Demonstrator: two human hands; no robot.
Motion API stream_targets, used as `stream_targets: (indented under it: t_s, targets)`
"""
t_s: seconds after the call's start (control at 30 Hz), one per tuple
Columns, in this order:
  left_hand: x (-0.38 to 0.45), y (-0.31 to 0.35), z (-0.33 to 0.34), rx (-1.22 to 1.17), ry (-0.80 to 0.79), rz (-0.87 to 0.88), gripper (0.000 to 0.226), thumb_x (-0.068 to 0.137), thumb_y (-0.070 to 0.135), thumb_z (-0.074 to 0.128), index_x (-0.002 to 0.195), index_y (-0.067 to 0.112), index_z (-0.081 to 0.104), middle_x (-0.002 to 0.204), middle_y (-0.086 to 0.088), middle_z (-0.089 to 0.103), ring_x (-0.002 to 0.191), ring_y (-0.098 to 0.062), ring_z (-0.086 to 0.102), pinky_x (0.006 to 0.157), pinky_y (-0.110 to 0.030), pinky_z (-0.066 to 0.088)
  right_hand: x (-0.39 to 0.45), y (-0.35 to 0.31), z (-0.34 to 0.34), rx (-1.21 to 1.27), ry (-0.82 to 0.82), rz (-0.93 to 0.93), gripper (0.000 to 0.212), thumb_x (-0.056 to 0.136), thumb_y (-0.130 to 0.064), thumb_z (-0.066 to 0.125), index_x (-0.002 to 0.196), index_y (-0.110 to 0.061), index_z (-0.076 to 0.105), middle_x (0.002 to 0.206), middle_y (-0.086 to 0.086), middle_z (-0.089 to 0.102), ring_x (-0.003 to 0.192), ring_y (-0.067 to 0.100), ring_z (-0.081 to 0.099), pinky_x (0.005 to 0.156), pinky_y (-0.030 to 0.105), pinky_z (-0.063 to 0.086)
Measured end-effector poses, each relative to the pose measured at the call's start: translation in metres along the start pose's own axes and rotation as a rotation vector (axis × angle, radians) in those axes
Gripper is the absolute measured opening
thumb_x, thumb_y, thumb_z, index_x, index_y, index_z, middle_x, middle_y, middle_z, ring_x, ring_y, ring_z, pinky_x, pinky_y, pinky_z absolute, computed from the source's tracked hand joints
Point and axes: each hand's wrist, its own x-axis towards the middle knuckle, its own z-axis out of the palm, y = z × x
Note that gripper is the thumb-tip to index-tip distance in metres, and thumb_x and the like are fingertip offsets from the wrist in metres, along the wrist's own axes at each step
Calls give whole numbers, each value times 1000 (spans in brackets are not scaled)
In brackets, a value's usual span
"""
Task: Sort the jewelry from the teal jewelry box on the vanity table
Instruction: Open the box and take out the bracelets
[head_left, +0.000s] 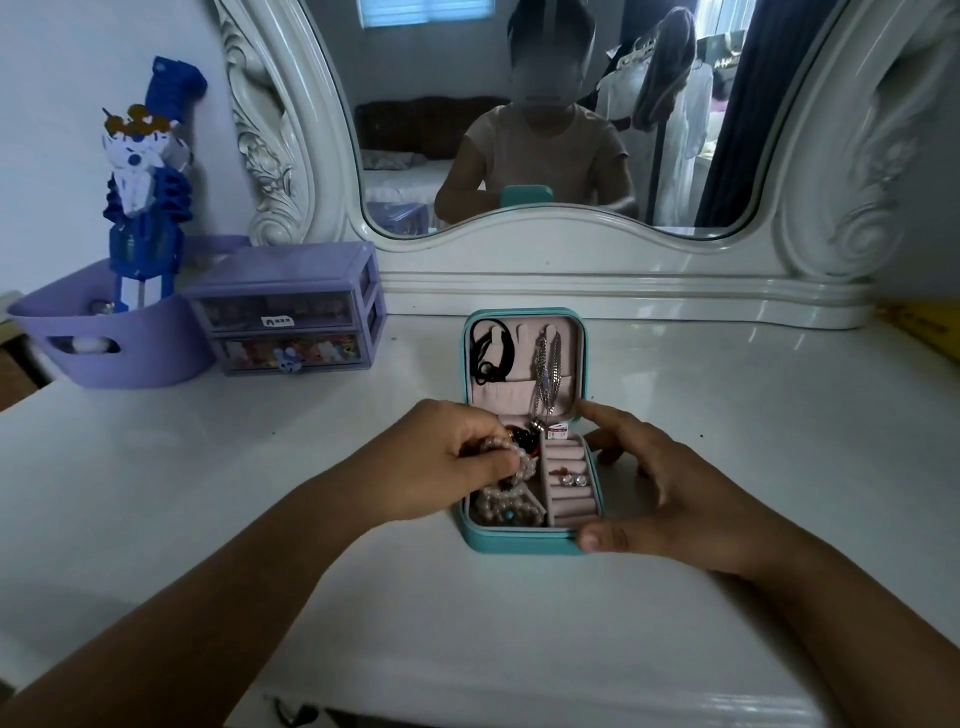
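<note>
White glossy worktop in front of me, dim room. Ornate white-framed mirror stands along the back edge; reflected in it are a bed, hanging clothes, a dark curtain and a window w/ blinds.

Back left: purple tub holding a blue-and-white paper figure. Just beside it on the right, a purple 2-drawer organiser w/ small colourful bits showing thru the clear drawer fronts.

Teal jewelry box sits mid-worktop, lid up, pink lining. In the lid: black cord necklace on the left hook, silver chain on the right, hanging down to the base. Base: pearl strands piled in the left compartment w/ a small teal bead among them; something red and black behind them, can't tell what. Ring rolls on the right carry a pair of stud earrings.

My left hand is over the box's left side, fingers pinched shut on a pearl strand, raised a bit above the pile. My right hand is spread open, holding nothing, thumb against the box's front right corner, fingers along its right side.
</note>
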Motion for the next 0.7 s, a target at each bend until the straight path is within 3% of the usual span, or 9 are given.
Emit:
stream_targets:
  t_s: [0.07,0.23,0.33,0.43,0.57,0.7]
  targets:
    - [2,5,0,-51,65,26,10,83,22,65,73,25,67,76,5,71,68,-2,66,63,-18,51,0,1,0,-15,7,6,96,53,-59,74,135,-53,23,120,-16,53,111,3,48,90,21,43]
    - [9,23,0,-212,149,114,7,82,21,65,75,22,67,60,1,62,46,-2,52,48,-13,42,-1,-2,0,-48,102,-14,87,53,-83,52,131,-50,34,121,-25,50,108,-8,45,78,-2,34]
    - [16,30,4,-374,135,122,6,83,15,64,79,19,67,63,-4,61,45,-6,53,44,-17,43,-1,-3,-1,-30,190,-58,79,59,-83,46,127,-43,45,122,-20,55,107,-1,50,80,2,35]
    - [23,37,12,-459,111,132,8,84,11,62,81,16,66,65,-3,63,46,-7,56,46,-18,48,-1,-4,-3,55,254,-105,64,67,-75,50,121,-41,51,116,-18,60,106,6,54,84,20,42]
    - [32,46,22,-570,87,137,10,84,9,61,81,16,67,63,3,64,50,-9,58,48,-19,49,-1,-3,-9,252,310,-137,45,74,-43,61,118,-31,57,107,-4,66,102,16,59,85,36,47]
    - [40,53,27,-668,90,147,11,84,10,59,79,16,66,64,2,65,50,-9,57,48,-18,47,-1,-4,-14,539,356,-169,25,78,-19,64,101,-10,63,93,0,71,89,14,65,78,22,51]
